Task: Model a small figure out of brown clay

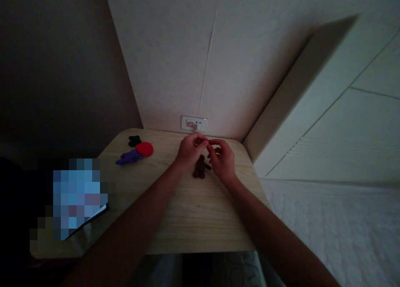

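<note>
Near the back of the table, my left hand (191, 148) and my right hand (223, 158) meet at the fingertips. Both are closed in a pinch, thumbs against fingers. Whatever sits between the fingertips is too small and dark to make out. Just below them on the tabletop is a small dark brown figure (199, 168), with a rounded head, two stubby legs and a thin arm-like piece pointing right. It looks like modelling clay. My right hand is close beside its right side; whether they touch I cannot tell.
At the back left of the wooden table (193, 220) lie a red disc-like piece (144, 149), a purple lump (128, 157) and a black lump (134, 141). A tablet-like device (87, 221), its screen blurred, stands front left. Behind is a wall socket (194, 123); a white cabinet (343, 124) stands right.
</note>
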Demonstrator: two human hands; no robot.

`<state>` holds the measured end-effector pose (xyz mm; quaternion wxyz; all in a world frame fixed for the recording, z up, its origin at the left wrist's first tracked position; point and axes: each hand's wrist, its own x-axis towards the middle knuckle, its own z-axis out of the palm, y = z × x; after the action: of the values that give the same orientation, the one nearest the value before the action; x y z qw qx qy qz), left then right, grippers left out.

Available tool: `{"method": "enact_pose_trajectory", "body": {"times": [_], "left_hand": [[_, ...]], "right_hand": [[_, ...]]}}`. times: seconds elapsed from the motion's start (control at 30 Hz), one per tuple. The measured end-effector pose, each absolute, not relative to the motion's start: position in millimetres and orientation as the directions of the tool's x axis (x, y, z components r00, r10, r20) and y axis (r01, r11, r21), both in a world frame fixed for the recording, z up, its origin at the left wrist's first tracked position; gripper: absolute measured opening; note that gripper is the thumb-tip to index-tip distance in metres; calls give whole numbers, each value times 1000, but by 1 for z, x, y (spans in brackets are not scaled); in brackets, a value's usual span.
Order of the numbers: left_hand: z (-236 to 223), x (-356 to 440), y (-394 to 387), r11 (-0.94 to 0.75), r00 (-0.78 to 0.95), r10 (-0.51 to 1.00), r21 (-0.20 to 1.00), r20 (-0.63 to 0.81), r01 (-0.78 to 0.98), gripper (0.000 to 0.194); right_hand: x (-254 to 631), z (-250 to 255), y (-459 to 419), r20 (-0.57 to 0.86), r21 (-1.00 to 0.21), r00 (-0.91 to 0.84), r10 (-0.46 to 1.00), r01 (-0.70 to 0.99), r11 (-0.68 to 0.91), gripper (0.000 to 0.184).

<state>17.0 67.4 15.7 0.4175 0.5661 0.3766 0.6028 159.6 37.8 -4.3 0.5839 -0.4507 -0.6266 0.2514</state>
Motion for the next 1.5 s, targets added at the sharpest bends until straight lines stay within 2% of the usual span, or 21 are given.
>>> {"method": "enact_pose_trajectory", "body": {"times": [0.1,0.23,0.43,0.63,0.9,1.27,1.5], "left_hand": [[11,11,65,-350,-39,937,926,348,-139,16],[4,7,62,-324,-63,946,931,318,-171,19],[-3,5,58,-309,-78,951,927,299,-212,19],[-2,2,55,-304,-76,953,927,294,-220,17],[-8,1,55,-286,-39,958,940,284,-185,20],[-12,4,59,-231,-44,972,915,230,-330,29],[-15,1,58,-211,-54,977,920,205,-331,30]], "right_hand": [[155,-1,43,489,-843,16,872,265,467,23],[151,-6,45,517,-829,7,856,253,498,20],[153,-14,39,649,-707,-23,760,351,614,15],[156,-12,38,694,-630,-93,714,402,664,17],[159,-9,37,665,-640,-114,738,422,642,17],[161,-7,31,661,-657,-94,744,407,635,27],[161,-4,28,636,-674,-128,761,388,629,32]]}}
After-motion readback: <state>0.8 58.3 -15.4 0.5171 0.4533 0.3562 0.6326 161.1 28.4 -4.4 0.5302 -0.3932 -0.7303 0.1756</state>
